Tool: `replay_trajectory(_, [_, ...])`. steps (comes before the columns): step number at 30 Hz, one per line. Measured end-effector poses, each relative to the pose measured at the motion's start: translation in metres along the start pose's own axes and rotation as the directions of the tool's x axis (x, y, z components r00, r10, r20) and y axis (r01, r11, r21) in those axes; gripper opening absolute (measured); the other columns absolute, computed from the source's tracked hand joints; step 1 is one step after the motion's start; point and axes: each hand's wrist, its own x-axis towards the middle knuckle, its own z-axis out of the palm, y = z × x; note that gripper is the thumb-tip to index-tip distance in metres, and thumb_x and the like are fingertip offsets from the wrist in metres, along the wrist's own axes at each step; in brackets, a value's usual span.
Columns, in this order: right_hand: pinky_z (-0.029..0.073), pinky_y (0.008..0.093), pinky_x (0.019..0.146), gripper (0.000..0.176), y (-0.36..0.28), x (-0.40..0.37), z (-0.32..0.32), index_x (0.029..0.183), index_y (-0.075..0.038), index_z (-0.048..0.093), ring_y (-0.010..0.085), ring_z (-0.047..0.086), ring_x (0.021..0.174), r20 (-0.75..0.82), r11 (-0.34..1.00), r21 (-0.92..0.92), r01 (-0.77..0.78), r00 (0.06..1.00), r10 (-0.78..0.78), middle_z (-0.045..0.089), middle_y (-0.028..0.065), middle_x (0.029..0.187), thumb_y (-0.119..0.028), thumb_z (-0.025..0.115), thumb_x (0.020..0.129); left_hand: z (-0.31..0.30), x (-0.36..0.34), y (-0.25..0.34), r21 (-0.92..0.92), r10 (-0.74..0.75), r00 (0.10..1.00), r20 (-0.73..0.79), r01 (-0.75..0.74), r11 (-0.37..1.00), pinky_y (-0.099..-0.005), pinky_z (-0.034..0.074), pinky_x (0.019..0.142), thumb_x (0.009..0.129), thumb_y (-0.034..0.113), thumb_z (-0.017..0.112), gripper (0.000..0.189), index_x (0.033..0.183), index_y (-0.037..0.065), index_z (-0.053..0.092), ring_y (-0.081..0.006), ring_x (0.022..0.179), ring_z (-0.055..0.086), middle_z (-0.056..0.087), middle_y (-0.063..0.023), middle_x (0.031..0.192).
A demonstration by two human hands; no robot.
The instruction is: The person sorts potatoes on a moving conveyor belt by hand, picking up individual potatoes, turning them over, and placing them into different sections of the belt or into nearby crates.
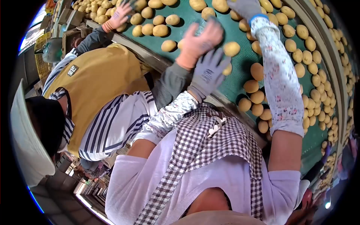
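Observation:
My left hand, in a grey glove under a flowered sleeve, is over the near edge of a green conveyor belt. Its fingers are spread, and a potato lies right by the fingertips, partly hidden. My right hand, grey-gloved with a blue cuff, reaches far across the belt at the top edge of the view. Its visible fingers look stretched out over potatoes, one potato just below them; part of the hand is cut off. Browner round potatoes cluster below my right forearm.
A co-worker in a mustard vest stands close on my left. One gloved co-worker's hand, blurred, is just beyond my left hand; the other hand is farther left. A metal rail separates another row of potatoes on the right.

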Motion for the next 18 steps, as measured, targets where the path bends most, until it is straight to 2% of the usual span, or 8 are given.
replay_trajectory(7, [0.054,0.0395,0.094,0.057,0.038,-0.069,-0.005,0.129,-0.008,0.06,0.0319,0.07,0.107,0.282,0.957,0.291,-0.007,0.956,-0.079,0.071,0.0188,0.112,-0.045,0.076,0.089,0.023,-0.018,-0.026,0.0,0.036,0.997,-0.062,-0.036,0.999,-0.056,0.032,0.119,0.086,0.014,0.065,0.063,0.148,0.008,0.052,-0.0415,0.142,0.043,0.05,-0.0197,0.15])
replay_trajectory(9, [0.052,0.0323,0.081,0.032,0.073,-0.073,-0.036,0.114,-0.008,0.067,0.013,0.066,0.092,0.338,0.504,0.792,-0.344,0.935,0.106,0.07,0.0035,0.104,-0.036,0.068,0.099,0.014,-0.024,-0.022,0.008,0.049,0.999,-0.022,-0.048,0.999,-0.0542,0.033,0.118,0.089,0.016,0.063,0.058,0.146,0.006,0.054,-0.0413,0.14,0.045,0.05,-0.0193,0.15])
replay_trajectory(10, [0.052,0.0346,0.086,0.025,0.115,-0.072,-0.029,0.117,-0.006,0.068,0.0157,0.067,0.097,0.039,-0.015,0.999,-0.038,0.996,0.076,0.071,0.0035,0.106,-0.027,0.061,0.105,0.014,-0.027,-0.02,0.008,0.044,0.999,-0.028,-0.044,0.999,-0.0542,0.033,0.118,0.089,0.016,0.063,0.058,0.146,0.006,0.054,-0.0413,0.14,0.045,0.05,-0.0193,0.15])
replay_trajectory(12, [0.053,0.0366,0.096,0.031,0.165,-0.086,-0.046,0.128,-0.005,0.064,0.0185,0.065,0.106,-0.357,0.609,0.786,0.103,0.88,0.312,0.069,0.0052,0.116,-0.027,0.05,0.111,0.017,-0.037,-0.02,-0.006,0.112,0.993,-0.029,-0.112,0.994,-0.053,0.034,0.118,0.09,0.018,0.063,0.056,0.144,0.006,0.055,-0.0413,0.138,0.048,0.051,-0.019,0.15])
replay_trajectory(13, [0.054,0.0371,0.098,0.034,0.164,-0.101,-0.057,0.132,-0.005,0.063,0.0219,0.064,0.111,-0.113,0.245,0.968,-0.055,0.778,0.618,0.067,0.0066,0.121,-0.028,0.048,0.112,0.022,-0.04,-0.018,0.002,0.123,0.991,-0.06,-0.123,0.992,-0.0524,0.035,0.118,0.09,0.022,0.065,0.056,0.143,0.007,0.056,-0.0401,0.138,0.049,0.052,-0.0174,0.149])
replay_trajectory(15, [0.045,0.0503,0.11,0.052,0.13,-0.141,-0.034,0.143,-0.014,0.059,0.0365,0.059,0.128,-0.168,0.781,0.455,-0.428,0.82,0.547,0.057,0.0177,0.142,-0.048,0.058,0.103,0.014,-0.031,-0.003,-0.037,0.176,0.983,-0.044,-0.178,0.983,-0.0531,0.035,0.118,0.09,0.024,0.066,0.056,0.143,0.008,0.057,-0.0388,0.138,0.049,0.053,-0.0165,0.148])
replay_trajectory(16, [0.041,0.0558,0.112,0.06,0.144,-0.157,0.012,0.144,-0.02,0.061,0.0424,0.057,0.13,-0.292,0.884,-0.278,-0.375,0.91,0.295,0.051,0.022,0.152,-0.056,0.062,0.097,0.012,-0.029,0.007,-0.085,0.232,0.973,-0.017,-0.233,0.969,-0.0538,0.035,0.118,0.09,0.026,0.066,0.056,0.142,0.01,0.057,-0.0376,0.139,0.049,0.053,-0.0157,0.147])
replay_trajectory(18, [0.032,0.0585,0.12,0.062,0.076,-0.194,0.033,0.149,-0.022,0.058,0.0472,0.04,0.147,-0.414,0.95,-0.124,-0.288,0.885,0.214,0.045,0.0242,0.159,-0.055,0.063,0.096,0.035,-0.036,0.019,-0.085,0.364,0.931,-0.01,-0.364,0.928,-0.0561,0.034,0.118,0.088,0.028,0.067,0.058,0.142,0.011,0.057,-0.0364,0.14,0.048,0.054,-0.0143,0.146])
